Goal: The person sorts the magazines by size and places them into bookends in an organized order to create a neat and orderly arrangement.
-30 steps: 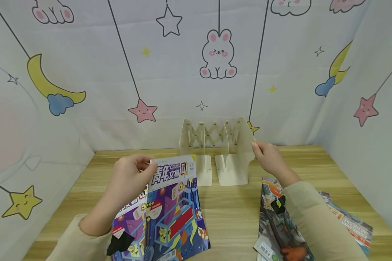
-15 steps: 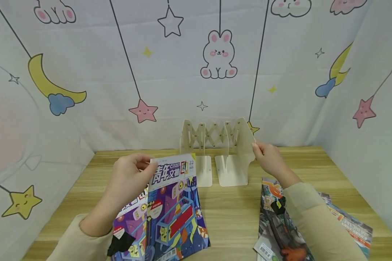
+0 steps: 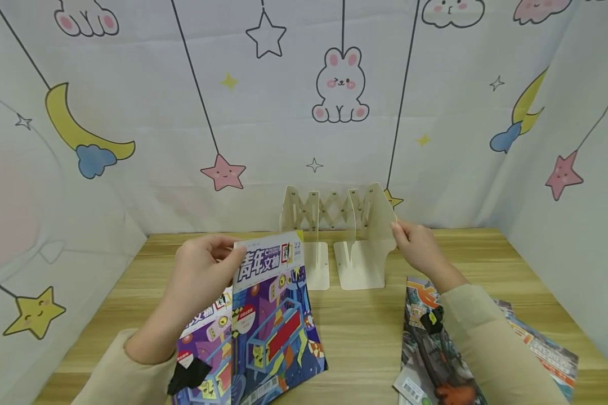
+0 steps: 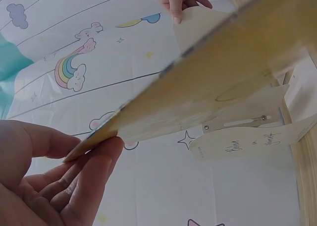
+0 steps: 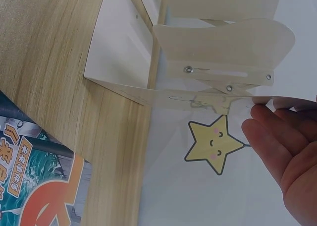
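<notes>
Left grip (image 3: pixel 201 274) on magazine (image 3: pixel 276 320) edge (upper)

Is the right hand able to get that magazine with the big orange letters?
Probably yes, if it lets go first. The right hand holds the side of the bookstand, but the magazine lies nearby on the table, and nothing seems to rest on its orange-lettered end.

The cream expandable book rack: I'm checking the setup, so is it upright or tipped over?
Upright: the cream expandable book rack stands with its flat base plates on the wood-grain table and its panels rising from them.
</notes>
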Demonstrator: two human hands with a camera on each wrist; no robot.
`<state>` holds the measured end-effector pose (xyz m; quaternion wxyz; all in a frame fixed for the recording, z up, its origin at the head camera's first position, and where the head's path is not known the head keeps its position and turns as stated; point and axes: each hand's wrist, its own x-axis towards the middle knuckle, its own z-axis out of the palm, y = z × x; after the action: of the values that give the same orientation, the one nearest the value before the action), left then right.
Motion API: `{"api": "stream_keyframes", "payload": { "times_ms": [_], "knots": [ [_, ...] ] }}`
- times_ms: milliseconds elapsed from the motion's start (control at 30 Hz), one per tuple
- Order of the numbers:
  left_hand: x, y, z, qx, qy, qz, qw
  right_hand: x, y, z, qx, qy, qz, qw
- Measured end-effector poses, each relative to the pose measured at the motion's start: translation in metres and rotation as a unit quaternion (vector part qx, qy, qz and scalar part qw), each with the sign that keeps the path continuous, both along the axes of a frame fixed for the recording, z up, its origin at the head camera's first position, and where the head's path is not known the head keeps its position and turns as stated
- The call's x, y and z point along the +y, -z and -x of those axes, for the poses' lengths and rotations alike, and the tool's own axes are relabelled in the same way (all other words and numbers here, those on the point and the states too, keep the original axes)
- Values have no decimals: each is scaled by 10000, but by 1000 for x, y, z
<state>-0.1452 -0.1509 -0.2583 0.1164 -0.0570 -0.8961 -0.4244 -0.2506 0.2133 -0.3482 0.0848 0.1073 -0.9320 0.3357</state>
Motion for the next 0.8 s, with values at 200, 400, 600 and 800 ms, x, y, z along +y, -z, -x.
{"api": "stream_keyframes", "payload": {
  "times_ms": [200,400,600,800],
  "knots": [
    [0,-2,1,-23,20,-78,10000,0,1,0,5,12,4,10000],
    [1,-2,4,13,-15,-170,9999,0,1,-1,50,4,9,10000],
    [2,-2,7,-21,20,-344,9994,0,1,0,82,12,5,10000],
    [2,-4,8,-92,61,-562,9984,1,2,1,146,21,10,9999]
  ]
}}
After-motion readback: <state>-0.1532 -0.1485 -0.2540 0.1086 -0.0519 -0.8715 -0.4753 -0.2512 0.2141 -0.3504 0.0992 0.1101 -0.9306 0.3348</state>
